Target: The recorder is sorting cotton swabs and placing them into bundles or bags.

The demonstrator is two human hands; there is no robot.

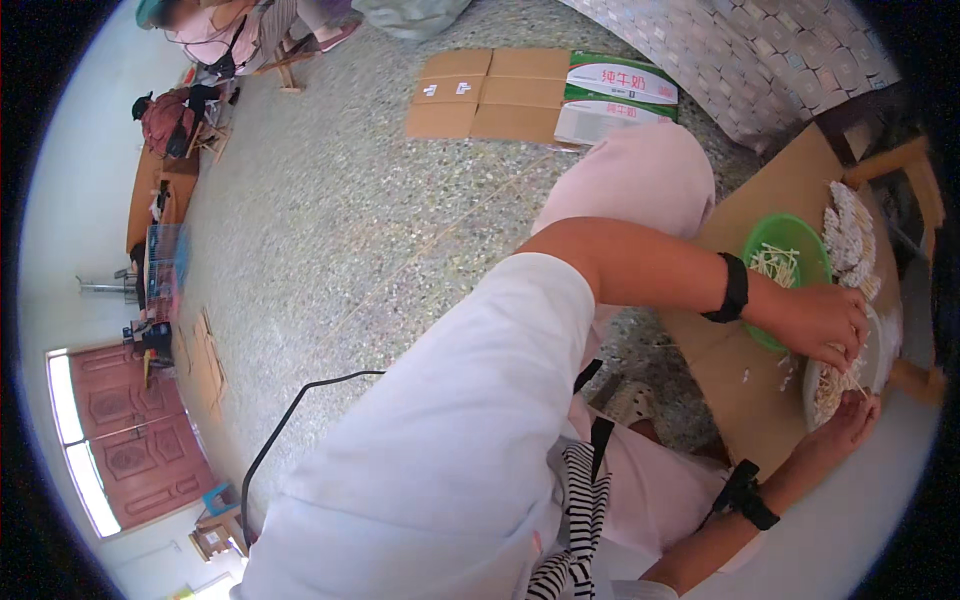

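Note:
Both of my hands meet over a pale round bowl point(876, 372) at the far right, which holds many thin pale sticks point(828, 388). My left hand point(818, 322) reaches across its rim, fingers curled down and closed; what lies in them is hidden. Opposite it, my right hand point(846, 424) pinches at a few of the thin sticks with its fingertips. Beside my left wrist stands a green plastic basin point(812, 238) with more whitish sticks inside. Past the basin lies a heap of small white bundles point(850, 240). Both wrists wear black bands.
Bowl and basin rest on a cardboard-covered low table point(735, 395). A flattened carton point(520, 95) lies on the speckled floor. A patterned cloth point(730, 60) hangs near the table. A person point(215, 40) sits far off at upper left. A black cable point(290, 415) runs beside my sleeve.

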